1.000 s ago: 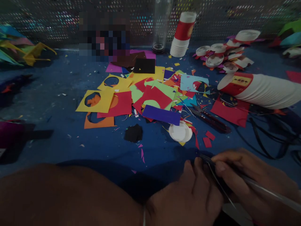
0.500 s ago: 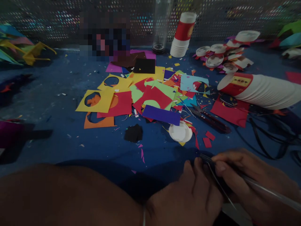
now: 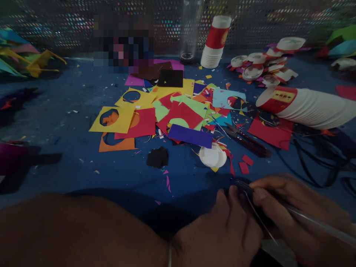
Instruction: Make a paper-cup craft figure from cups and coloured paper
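Observation:
My right hand (image 3: 294, 211) pinches a slim pen-like rod (image 3: 314, 220) with a clear shaft. Its dark front end points left over the blue table, just beyond my left fingertips. Close beside it, my left hand (image 3: 222, 230) is curled with its back toward me; whatever its fingers hold is hidden. A thin pale strand (image 3: 260, 215) runs down between the two hands. Ahead of them lie a white paper disc (image 3: 213, 155), small red paper pieces (image 3: 244, 168) and dark-handled cutters (image 3: 250, 142).
Coloured paper sheets with cut-out holes (image 3: 133, 120) spread over the blue table (image 3: 69, 167). Stacked paper cups stand (image 3: 215, 40) and lie (image 3: 317, 107) on the right, near cut cup pieces (image 3: 261, 63). Black straps (image 3: 314, 167) lie at the right. A perforated metal panel (image 3: 250, 22) closes the back.
Both hands have shifted very slightly left in the picture, along with the objects on the right. Both keep the same hold.

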{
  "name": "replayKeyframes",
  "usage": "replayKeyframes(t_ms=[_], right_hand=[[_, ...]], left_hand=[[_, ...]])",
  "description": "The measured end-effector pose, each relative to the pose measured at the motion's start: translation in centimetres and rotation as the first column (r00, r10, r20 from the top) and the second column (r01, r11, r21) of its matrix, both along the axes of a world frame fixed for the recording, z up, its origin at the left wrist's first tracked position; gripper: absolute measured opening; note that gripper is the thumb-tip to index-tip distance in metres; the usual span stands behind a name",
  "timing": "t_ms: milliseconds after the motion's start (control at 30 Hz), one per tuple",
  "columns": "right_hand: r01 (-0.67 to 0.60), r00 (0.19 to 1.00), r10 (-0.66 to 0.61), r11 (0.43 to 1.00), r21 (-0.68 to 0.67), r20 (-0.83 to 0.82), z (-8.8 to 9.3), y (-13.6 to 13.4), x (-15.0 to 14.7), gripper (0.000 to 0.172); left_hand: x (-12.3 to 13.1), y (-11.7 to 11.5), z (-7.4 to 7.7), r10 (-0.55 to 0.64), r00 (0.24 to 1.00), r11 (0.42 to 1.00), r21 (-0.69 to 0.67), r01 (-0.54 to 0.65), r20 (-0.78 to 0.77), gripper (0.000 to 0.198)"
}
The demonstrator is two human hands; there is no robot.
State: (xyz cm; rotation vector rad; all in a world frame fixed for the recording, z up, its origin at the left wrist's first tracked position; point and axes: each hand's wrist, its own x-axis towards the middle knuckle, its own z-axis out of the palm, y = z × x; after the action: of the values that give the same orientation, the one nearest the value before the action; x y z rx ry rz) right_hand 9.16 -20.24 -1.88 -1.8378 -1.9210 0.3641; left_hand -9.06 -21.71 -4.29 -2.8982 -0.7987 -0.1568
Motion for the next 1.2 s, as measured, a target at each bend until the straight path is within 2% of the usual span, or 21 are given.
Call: replayKeyframes(t_ms=[133, 300, 467, 500, 533, 633, 800, 1033, 1200], right_hand=[[-0.012, 1.0, 0.012, 1.0, -0.013, 0.002, -0.2, 0.1, 0.2, 0.03], [-0.023, 1.0, 0.023, 0.999, -0.023, 0.005, -0.2, 0.1, 0.2, 0.031], [-0.05, 0.999, 0.05, 0.998, -0.026, -0.006, -0.2, 0.1, 0.2, 0.031], [-0.057, 0.998, 0.056, 0.998, -0.021, -0.012, -0.1, 0.1, 0.2, 0.031], [-0.06, 0.998, 0.06, 0.998, -0.016, -0.016, -0.1, 0.1, 0.2, 0.032], [-0.044, 0.999, 0.043, 0.999, -0.012, -0.016, 0.0, 0.1, 0.1, 0.034], [0.038, 0.999, -0.039, 0.999, -0.031, -0.009, 0.3, -0.1, -0.3, 0.03], [0.192, 0.981, -0.193, 0.98, -0.06, -0.018, 0.6, -0.4, -0.6, 0.022], [0.203, 0.978, -0.205, 0.978, -0.058, -0.038, 0.4, -0.5, -0.4, 0.023]], left_hand=[[0.2, 0.1, 0.2, -0.033, 0.998, 0.999, -0.043, 0.03, -0.058, 0.05], [-0.8, 0.3, -0.1, -0.051, 0.997, 0.998, 0.035, 0.049, 0.065, 0.047], [-0.5, -0.1, -0.2, 0.131, 0.983, 0.99, 0.035, -0.136, 0.127, 0.048], [-0.5, 0.0, -0.2, 0.094, 0.989, 0.994, 0.044, -0.1, 0.114, 0.049], [-0.5, 0.1, -0.1, -0.016, 0.997, 0.999, 0.052, 0.012, 0.079, 0.048], [-0.8, 0.6, 0.2, -0.104, 0.995, 0.993, 0.056, 0.103, 0.015, 0.047], [-1.1, 0.7, 0.2, -0.065, 0.996, 0.997, 0.055, 0.062, 0.062, 0.048], [-0.9, 0.6, 0.1, -0.067, 0.994, 0.998, 0.018, 0.066, 0.083, 0.046], [-1.0, 0.8, -0.1, -0.078, 0.993, 0.996, 0.039, 0.075, 0.09, 0.046]])
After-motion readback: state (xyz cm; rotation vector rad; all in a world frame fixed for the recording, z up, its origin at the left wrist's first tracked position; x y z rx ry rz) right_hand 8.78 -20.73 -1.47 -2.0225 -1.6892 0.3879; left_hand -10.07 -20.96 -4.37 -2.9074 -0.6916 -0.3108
